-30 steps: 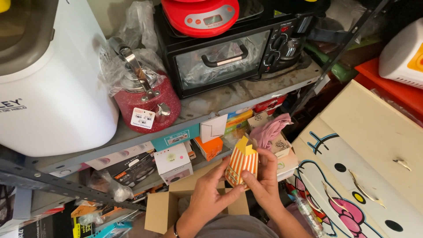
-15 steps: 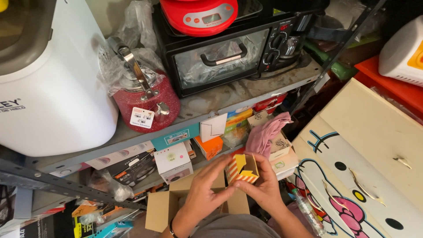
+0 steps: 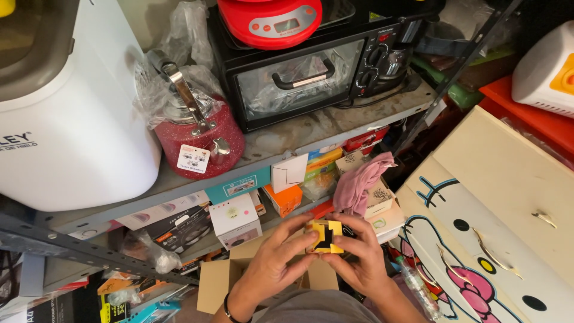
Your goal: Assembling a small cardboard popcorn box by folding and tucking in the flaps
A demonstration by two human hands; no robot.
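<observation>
A small yellow box with a black mark sits between both my hands, low in the middle of the head view. My left hand grips its left side with thumb and fingers. My right hand wraps its right side, fingers curled over the top edge. Both hands hover above an open brown cardboard carton. A black band circles my left wrist.
A grey metal shelf carries a white appliance, a red pot in plastic wrap and a black toaster oven with a red scale on top. Small boxes and a pink cloth lie below. A cream cartoon-cat cabinet stands right.
The striped red and yellow packet seen standing upright a second ago has been turned over and lowered; now its yellow face with a black mark shows, and both hands close around it.
</observation>
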